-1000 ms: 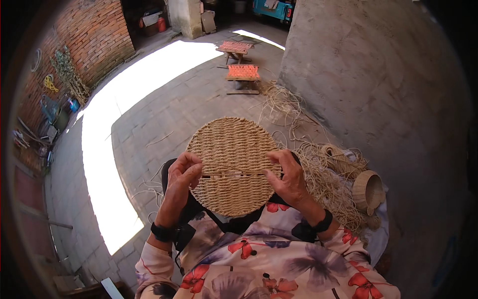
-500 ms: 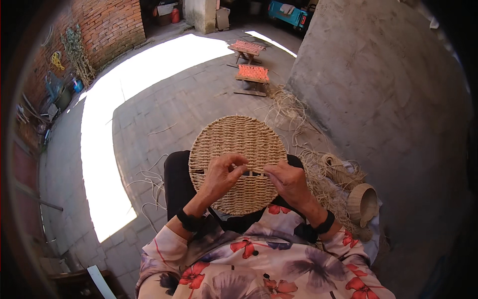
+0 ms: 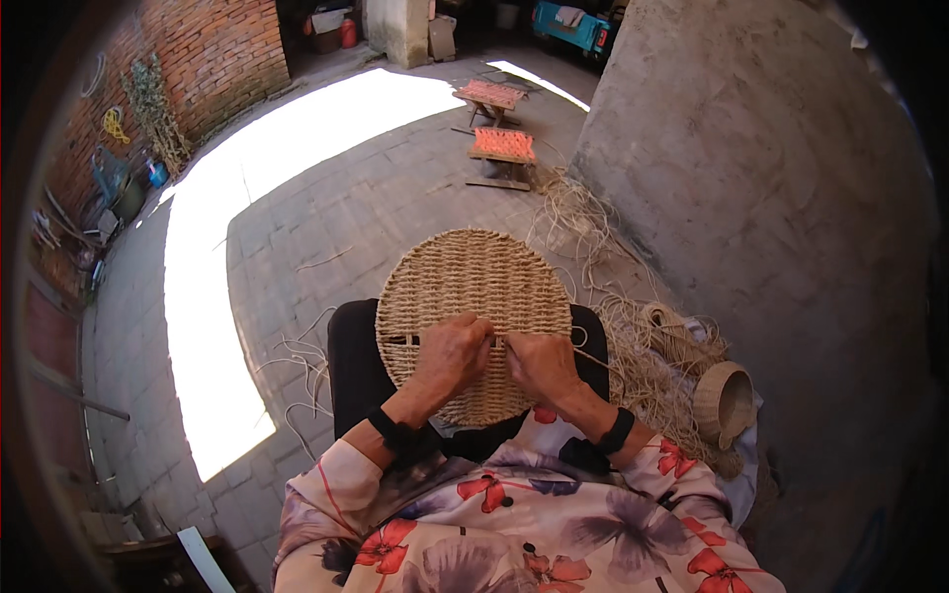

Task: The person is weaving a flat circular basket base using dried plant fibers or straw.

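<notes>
A round mat woven of tan cord [image 3: 474, 272] lies across my lap. A narrow gap crosses it below the middle, with dark cloth showing through. Over this gap my left hand [image 3: 455, 354] is closed, fingertips together at the mat; what they pinch is hidden. Close beside it on the right, my right hand [image 3: 544, 366] is closed in a grip at the same gap. A thin cord [image 3: 591, 353] loops out past the mat's right edge from behind the right hand.
Loose tan cord [image 3: 643, 381] lies heaped at my right, with a small woven basket [image 3: 724, 403] tipped beside it. Two low stools with woven orange-red seats [image 3: 502, 144] stand ahead. A plastered wall [image 3: 761, 178] rises on the right. Cord ends [image 3: 308, 366] trail at the left.
My hands have come closer together and down onto the mat's gap. The right hand has moved left; the left hand has turned and its fingers have closed.
</notes>
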{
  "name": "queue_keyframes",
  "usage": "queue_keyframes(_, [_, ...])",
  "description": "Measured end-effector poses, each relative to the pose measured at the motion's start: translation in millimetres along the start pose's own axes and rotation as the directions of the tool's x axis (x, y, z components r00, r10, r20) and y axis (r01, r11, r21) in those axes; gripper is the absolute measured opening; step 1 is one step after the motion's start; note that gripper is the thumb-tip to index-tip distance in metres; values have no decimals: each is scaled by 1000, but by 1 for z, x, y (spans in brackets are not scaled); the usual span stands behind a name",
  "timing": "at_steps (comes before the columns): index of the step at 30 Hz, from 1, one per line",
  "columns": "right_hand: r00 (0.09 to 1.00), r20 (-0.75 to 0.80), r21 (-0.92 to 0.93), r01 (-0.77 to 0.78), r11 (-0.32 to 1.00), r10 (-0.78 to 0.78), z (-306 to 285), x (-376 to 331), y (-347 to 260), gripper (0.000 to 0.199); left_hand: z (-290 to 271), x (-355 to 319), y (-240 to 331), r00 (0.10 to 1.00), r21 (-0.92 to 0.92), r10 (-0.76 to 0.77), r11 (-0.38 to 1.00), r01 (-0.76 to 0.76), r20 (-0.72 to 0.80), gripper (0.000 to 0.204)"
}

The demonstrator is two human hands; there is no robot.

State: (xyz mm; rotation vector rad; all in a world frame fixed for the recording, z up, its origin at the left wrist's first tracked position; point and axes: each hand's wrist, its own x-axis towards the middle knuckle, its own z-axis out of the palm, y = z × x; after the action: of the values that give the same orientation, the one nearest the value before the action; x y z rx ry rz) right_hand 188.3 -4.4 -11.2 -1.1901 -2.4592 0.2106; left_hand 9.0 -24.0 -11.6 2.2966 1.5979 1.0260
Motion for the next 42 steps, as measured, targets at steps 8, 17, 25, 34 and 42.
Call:
queue_keyframes(8, [730, 560, 591, -683, 429, 391, -10, 8, -13, 21, 4, -2, -9, 991, 76, 122, 989, -126, 56, 2])
queue_keyframes(17, [591, 731, 632, -775, -14, 341, -6, 6, 9, 26, -8, 18, -22, 929, 87, 292, 944, -318, 227, 9])
queue_keyframes(25, [963, -136, 453, -147, 879, 232, -22, -1, 5, 28, -20, 25, -18, 916, 115, 290, 936, -332, 276, 12])
queue_keyframes(34, [870, 118, 760, -390, 520, 479, -37, 0, 67, 16, -13, 7, -18, 909, -527, -136, 777, 345, 395, 15])
queue_keyframes(42, [865, 176, 708, -443, 550, 470, -24, 3, 76, 16, -84, -31, -81, 646, -592, -749, 456, 664, 148, 20])
